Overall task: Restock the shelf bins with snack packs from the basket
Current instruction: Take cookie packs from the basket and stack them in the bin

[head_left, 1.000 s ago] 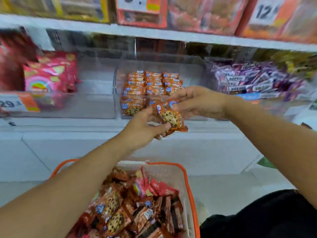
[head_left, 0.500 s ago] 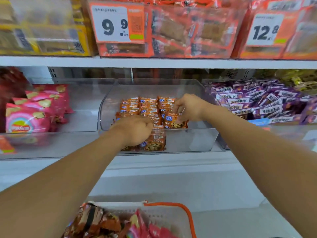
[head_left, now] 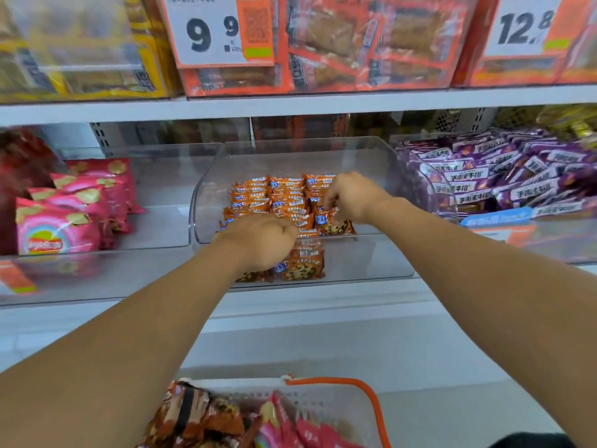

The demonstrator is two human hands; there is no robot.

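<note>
Both hands in middle bin (head_left: 371, 263): right hand (head_left: 350, 197) pinching cookie pack (head_left: 336, 226).

Bright, even overhead light; soft shadows; wide-angle bending at edges, slight blur thruout, esp. corners.

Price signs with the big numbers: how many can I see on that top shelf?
2. A white and orange price sign reading 9.9 hangs left of centre on the top shelf; another reading 12.8 hangs at the right. More may lie outside the picture.
</note>
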